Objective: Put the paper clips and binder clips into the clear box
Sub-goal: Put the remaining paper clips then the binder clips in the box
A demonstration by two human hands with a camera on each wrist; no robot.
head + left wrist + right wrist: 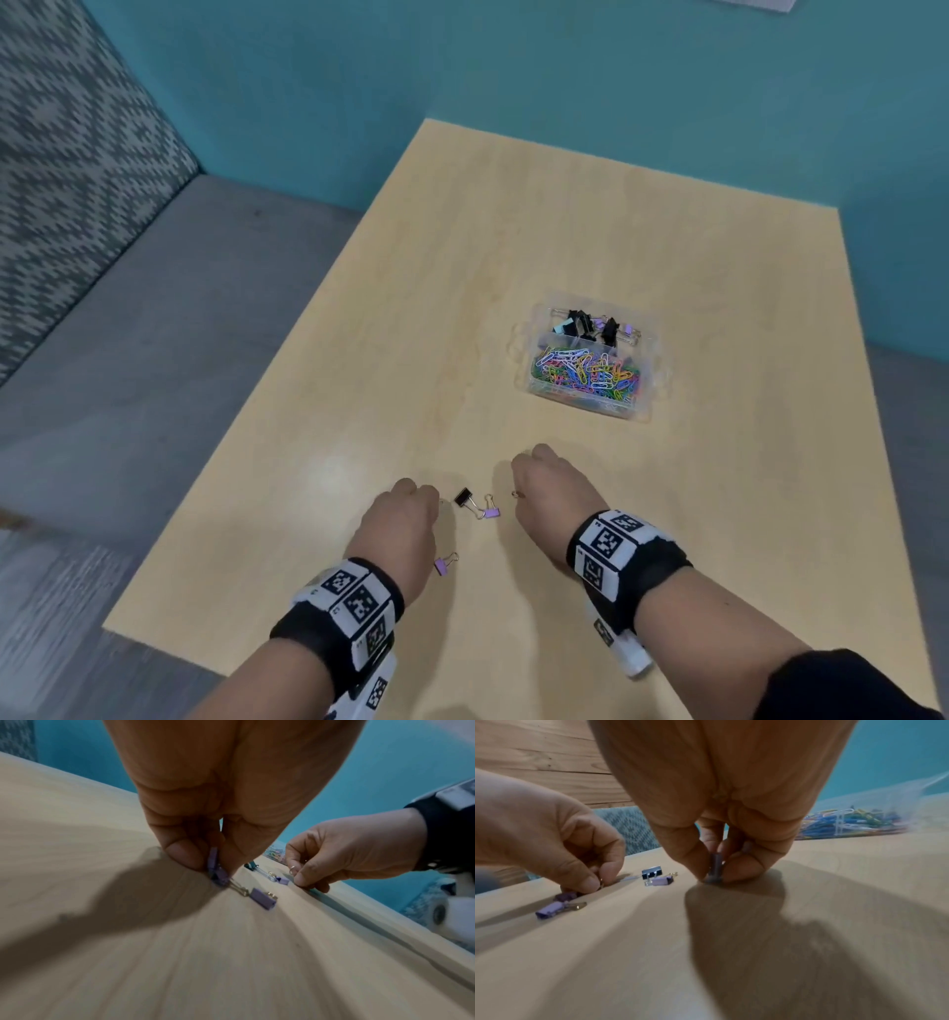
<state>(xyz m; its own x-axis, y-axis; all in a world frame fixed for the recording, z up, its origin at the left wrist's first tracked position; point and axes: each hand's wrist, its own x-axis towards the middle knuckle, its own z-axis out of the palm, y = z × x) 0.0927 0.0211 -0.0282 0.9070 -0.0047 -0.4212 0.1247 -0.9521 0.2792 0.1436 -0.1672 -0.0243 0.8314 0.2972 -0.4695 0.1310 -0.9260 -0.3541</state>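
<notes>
The clear box (642, 406) stands mid-table, with coloured paper clips in its near compartment and binder clips in the far one. My left hand (411, 514) pinches a purple binder clip (215, 869) against the table. My right hand (534, 488) pinches another purple binder clip (716, 867) upright on the wood. Between the hands lie a black binder clip (463, 496) and a purple one (491, 512). A third purple clip (442, 565) lies beside my left wrist.
The light wooden table (513, 257) has a grey bench (154, 334) along its left side and a teal wall (513, 77) behind. The table's near edge runs just behind my forearms.
</notes>
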